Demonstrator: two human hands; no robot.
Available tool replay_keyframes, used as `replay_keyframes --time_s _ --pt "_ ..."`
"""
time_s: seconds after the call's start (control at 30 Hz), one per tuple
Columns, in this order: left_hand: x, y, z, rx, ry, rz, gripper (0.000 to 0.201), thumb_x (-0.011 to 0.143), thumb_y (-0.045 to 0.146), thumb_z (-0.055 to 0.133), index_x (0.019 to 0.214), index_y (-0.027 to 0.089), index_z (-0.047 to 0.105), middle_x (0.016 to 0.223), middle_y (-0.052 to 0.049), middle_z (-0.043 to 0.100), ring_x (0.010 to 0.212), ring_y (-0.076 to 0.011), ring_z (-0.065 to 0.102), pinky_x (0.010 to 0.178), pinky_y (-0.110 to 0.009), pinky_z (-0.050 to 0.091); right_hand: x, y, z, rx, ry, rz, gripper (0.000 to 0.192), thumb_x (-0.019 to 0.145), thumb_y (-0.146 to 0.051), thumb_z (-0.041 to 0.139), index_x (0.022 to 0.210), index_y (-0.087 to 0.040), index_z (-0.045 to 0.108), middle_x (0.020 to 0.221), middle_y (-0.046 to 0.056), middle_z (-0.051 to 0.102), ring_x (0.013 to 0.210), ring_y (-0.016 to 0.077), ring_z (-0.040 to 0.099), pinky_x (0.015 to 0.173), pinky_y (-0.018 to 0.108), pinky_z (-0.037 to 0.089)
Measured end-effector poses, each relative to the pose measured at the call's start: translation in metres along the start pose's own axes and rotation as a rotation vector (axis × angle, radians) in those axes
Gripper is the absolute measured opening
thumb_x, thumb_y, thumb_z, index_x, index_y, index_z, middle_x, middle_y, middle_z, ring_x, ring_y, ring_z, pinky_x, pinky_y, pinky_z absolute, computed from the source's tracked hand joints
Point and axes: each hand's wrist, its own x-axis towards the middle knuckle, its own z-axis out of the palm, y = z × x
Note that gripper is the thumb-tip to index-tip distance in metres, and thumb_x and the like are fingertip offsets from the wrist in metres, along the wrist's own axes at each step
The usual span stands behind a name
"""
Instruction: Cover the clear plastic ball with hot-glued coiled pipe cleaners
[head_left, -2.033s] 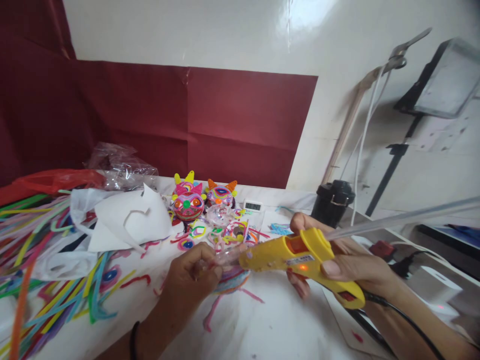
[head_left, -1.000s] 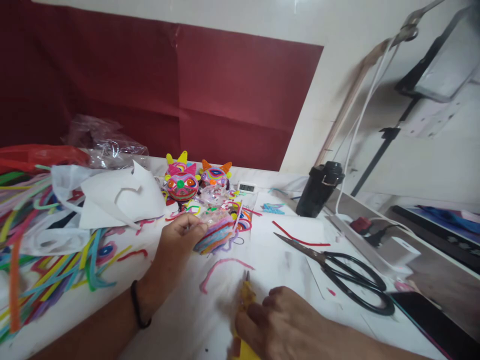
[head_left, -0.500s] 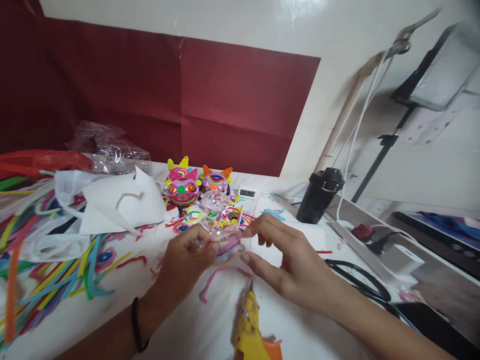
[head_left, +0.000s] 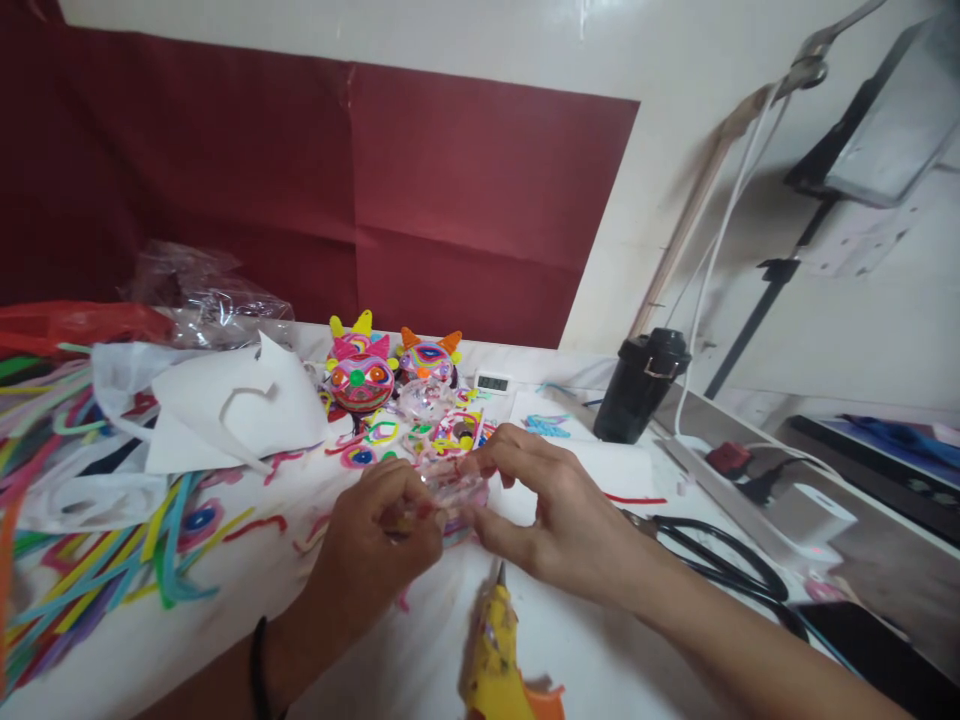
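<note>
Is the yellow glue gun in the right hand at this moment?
No, the glue gun lies on the table; the right hand holds the small craft piece.

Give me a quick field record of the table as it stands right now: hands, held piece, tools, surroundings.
left hand: grips the clear craft piece from the left
right hand: pinches the same piece from the right
glue gun: yellow, lying on the table below the hands, unheld
scissors: black handles, right of the hands
finished faces: two, at the back
pipe cleaners: loose heap, far left
black cup: upright, back right
</note>
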Motion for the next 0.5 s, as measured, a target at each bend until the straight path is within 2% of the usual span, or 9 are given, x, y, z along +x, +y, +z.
replay_keyframes --time_s 0.33,0.5 --pt "0.0001 0.0025 -0.0004 -0.011 -0.012 0.021 0.016 0.066 0.019 0.058 0.054 0.022 0.047 0.058 0.005 0.043 0.056 -0.0134 0.043 0.047 -0.023 0.031 -0.0005 0.0006 0.0021 0.039 0.025 0.068 0.011 0.071 -0.014 0.061 0.082 -0.018 0.060 0.077 0.001 0.057 0.073 0.0169 0.051 0.067 0.030 0.038" --pt "-0.0037 0.0024 -0.0001 -0.034 -0.043 0.038 0.016 0.066 0.020 0.058 0.056 0.022 0.047 0.060 0.004 0.044 0.056 -0.0134 0.042 0.046 -0.023 0.031 -0.0004 -0.0009 0.0000 0.062 0.022 0.057 0.020 0.062 -0.005 0.058 0.076 -0.019 0.058 0.071 -0.003 0.055 0.069 0.0145 0.050 0.063 0.027 0.038"
